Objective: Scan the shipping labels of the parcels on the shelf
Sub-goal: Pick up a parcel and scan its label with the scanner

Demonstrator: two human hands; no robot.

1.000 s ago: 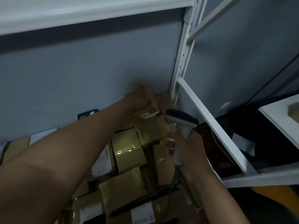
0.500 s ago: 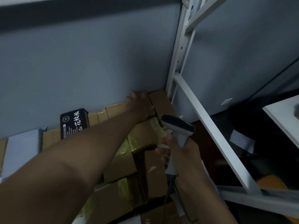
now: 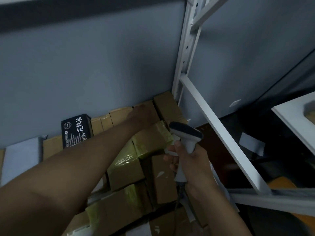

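Parcels (image 3: 129, 169) fill the shelf, packed close against the grey wall (image 3: 88, 65): brown cardboard boxes, several wrapped in shiny yellowish tape, lying flat and touching one another in rows. No shipping label faces up clearly in this dim light; only small white scraps show on the box (image 3: 163, 176) just beside the right hand. At the back stands a black box (image 3: 75, 130), upright against the wall, printed with large white Chinese characters and finer white lines beneath that are too small to read. To its left lies a pale grey mailer (image 3: 22, 155). The left hand (image 3: 142, 114) reaches to the back row and rests palm down on a brown box (image 3: 119, 114) by the wall; its fingers are in shadow, so whether they curl round an edge cannot be told. The right hand (image 3: 189, 160) grasps the scanner (image 3: 185, 138) by its light handle, fingers wrapped round it, thumb up along the side, the dark head pointing over the taped box (image 3: 153, 138) toward the back corner. A cord (image 3: 179, 200) hangs from the handle's foot. The white rack post (image 3: 185, 48) and its sloping brace (image 3: 221, 133) stand just to the right of the parcels.
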